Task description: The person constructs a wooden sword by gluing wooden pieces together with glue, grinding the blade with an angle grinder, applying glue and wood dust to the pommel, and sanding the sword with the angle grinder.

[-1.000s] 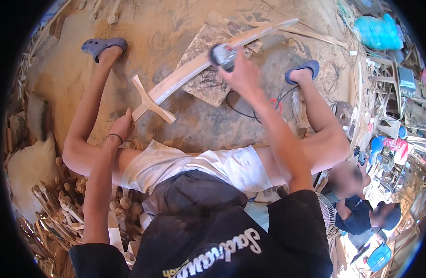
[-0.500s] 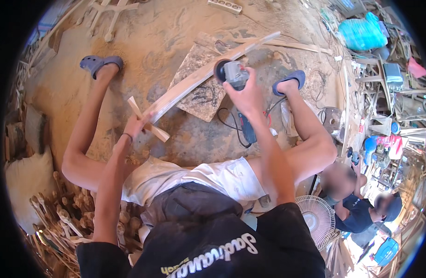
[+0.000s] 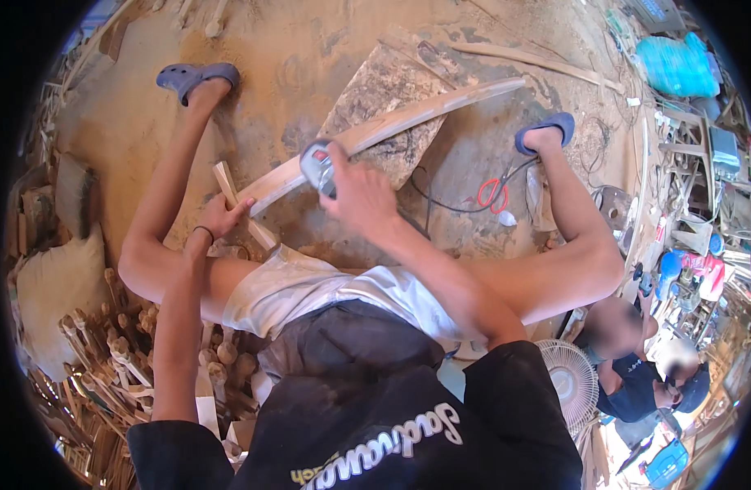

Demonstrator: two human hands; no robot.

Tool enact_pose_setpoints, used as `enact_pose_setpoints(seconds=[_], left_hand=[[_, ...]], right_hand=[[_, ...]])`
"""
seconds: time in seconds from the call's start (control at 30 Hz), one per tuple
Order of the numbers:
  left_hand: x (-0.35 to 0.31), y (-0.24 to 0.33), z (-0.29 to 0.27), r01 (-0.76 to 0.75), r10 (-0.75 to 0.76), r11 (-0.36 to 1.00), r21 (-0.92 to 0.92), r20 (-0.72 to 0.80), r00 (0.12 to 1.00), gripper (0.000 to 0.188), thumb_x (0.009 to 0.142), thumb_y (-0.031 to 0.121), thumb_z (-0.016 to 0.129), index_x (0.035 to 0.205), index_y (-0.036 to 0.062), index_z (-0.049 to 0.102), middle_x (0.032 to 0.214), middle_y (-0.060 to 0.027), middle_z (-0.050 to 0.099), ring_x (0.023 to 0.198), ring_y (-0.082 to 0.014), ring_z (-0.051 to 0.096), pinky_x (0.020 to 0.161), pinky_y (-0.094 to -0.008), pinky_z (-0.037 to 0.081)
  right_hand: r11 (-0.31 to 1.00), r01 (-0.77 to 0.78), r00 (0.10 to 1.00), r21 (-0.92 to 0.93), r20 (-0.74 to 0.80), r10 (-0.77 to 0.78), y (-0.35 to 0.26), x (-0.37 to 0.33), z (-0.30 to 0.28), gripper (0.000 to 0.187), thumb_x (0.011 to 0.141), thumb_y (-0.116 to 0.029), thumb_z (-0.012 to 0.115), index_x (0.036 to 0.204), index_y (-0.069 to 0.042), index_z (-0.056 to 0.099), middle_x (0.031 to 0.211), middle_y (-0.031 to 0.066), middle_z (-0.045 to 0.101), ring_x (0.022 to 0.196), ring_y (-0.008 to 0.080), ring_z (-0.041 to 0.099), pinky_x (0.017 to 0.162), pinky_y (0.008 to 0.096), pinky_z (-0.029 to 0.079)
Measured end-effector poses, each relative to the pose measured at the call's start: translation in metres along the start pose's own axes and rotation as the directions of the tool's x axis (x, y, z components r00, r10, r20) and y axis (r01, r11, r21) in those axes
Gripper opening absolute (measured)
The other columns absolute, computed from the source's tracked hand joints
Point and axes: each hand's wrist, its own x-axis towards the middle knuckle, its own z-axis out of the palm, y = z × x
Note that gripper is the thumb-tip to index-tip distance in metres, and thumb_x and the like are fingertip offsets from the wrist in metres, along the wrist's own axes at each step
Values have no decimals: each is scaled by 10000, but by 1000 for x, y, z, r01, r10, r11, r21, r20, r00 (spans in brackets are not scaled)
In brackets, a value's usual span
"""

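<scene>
A long, slightly curved wooden piece point(image 3: 416, 117) lies slanting over a worn square board point(image 3: 367, 94) on the floor. At its near-left end is a short wooden crosspiece point(image 3: 223, 178). My left hand point(image 3: 220, 217) is closed around that end, where the two pieces meet. My right hand point(image 3: 363, 192) grips a grey angle grinder point(image 3: 317, 163), which sits over the near half of the long piece. The grinder's disc is hidden from above, so I cannot tell whether it touches the wood.
A dark power cable point(image 3: 465, 211) and an orange-red loop point(image 3: 483, 194) lie beside my right foot. A wooden strip point(image 3: 539, 61) rests beyond the board. Turned wooden parts point(image 3: 130, 343) are piled at the lower left. A white fan point(image 3: 565, 380) and other people point(image 3: 637, 384) are at the right.
My right hand has brought the grinder left and nearer along the wood, toward my left hand. The view has shifted, and my left hand still holds the wood's end.
</scene>
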Motion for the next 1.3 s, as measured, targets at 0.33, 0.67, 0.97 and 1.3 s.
enact_pose_setpoints(seconds=[0.33, 0.67, 0.97, 1.3], left_hand=[[-2, 3, -3, -96, 95, 993, 64, 16, 995, 861, 879, 784, 703, 1110, -44, 752, 1018, -235, 775, 970, -340, 760, 868, -446, 579], [-11, 10, -4, -126, 129, 990, 60, -49, 990, 818, 894, 763, 706, 1053, -37, 762, 932, -198, 766, 898, -314, 754, 833, -441, 577], [-8, 12, -4, -79, 82, 996, -41, 59, 995, 794, 906, 741, 701, 1076, -32, 769, 977, -209, 786, 925, -311, 757, 842, -456, 572], [1, 0, 1, -102, 102, 995, -1, 35, 994, 817, 874, 804, 711, 956, -8, 688, 728, -62, 659, 637, -166, 629, 599, -357, 501]], right_hand=[[947, -320, 924, 35, -208, 320, 106, -6, -45, 840, 862, -456, 817, 1504, -114, 398, 934, 273, 766, 887, 489, 758, 763, 592, 594], [972, -220, 963, 84, -142, 230, 56, -12, -18, 822, 891, -470, 789, 1523, -105, 411, 1015, 280, 761, 862, 467, 757, 744, 539, 599], [997, -73, 993, -39, -95, 69, 25, -25, 7, 873, 830, -420, 845, 1502, -67, 413, 929, 257, 742, 776, 458, 752, 690, 553, 603], [929, -353, 888, 113, -270, 371, 132, 4, -59, 790, 858, -437, 834, 1444, -82, 442, 942, 306, 755, 905, 517, 739, 769, 582, 575]])
